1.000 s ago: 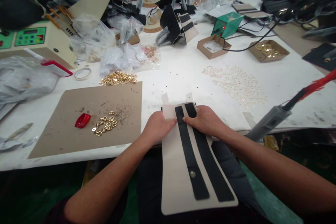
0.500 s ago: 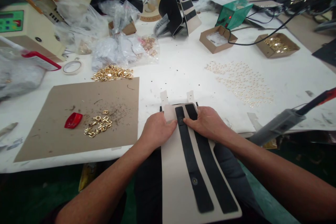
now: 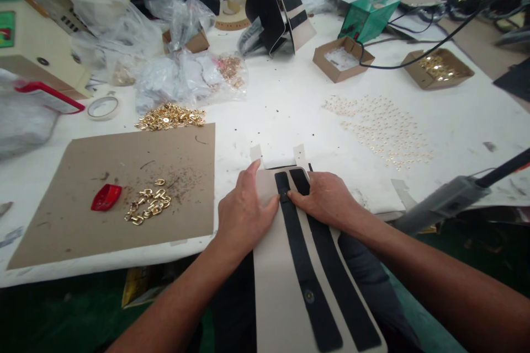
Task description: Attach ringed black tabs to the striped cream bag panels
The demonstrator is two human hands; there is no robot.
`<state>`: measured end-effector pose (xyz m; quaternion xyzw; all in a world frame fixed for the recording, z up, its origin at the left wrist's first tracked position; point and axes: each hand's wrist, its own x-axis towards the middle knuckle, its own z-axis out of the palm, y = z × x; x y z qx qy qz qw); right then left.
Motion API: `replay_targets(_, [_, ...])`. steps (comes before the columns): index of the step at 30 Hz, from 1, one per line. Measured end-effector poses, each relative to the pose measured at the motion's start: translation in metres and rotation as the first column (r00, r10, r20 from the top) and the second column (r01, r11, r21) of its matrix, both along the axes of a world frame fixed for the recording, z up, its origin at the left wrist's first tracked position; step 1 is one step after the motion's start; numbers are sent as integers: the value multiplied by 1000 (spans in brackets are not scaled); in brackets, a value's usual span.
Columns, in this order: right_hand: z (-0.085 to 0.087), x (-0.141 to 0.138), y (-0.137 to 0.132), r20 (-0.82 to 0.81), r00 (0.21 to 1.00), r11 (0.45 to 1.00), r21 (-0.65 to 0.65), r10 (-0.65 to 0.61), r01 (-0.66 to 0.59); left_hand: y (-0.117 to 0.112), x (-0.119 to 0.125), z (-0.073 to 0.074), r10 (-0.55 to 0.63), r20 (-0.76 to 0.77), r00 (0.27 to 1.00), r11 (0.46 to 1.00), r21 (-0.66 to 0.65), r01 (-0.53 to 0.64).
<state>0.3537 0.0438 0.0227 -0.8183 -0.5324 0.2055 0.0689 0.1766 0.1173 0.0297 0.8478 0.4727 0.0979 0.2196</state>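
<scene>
A cream leather panel (image 3: 275, 276) with two black straps (image 3: 304, 276) hangs over the table's near edge onto my lap. My left hand (image 3: 244, 212) lies flat on the panel's left top corner, fingers stretched forward. My right hand (image 3: 325, 198) rests on the right strap, its thumb and fingertip pressed on the top of the left strap. A metal snap (image 3: 308, 296) sits low on the left strap.
A brown cardboard sheet (image 3: 83, 176) at left carries a red piece (image 3: 106, 197) and gold buckles (image 3: 147, 207). More gold hardware (image 3: 169, 116), a tape roll (image 3: 102, 107), plastic bags (image 3: 182, 77), small boxes (image 3: 342, 59), scattered beads (image 3: 381, 129) and a grey tool (image 3: 443, 204) lie around.
My left hand has opened from a curled grip and now lies flat with fingers stretched forward. The view has tilted down slightly; my right hand stays on the straps.
</scene>
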Motion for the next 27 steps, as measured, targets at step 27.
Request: replay_targets(27, [-2,110,-23,-49,854,805,307,-519,507,11,-3,-37,-230,397,888,972,141,188])
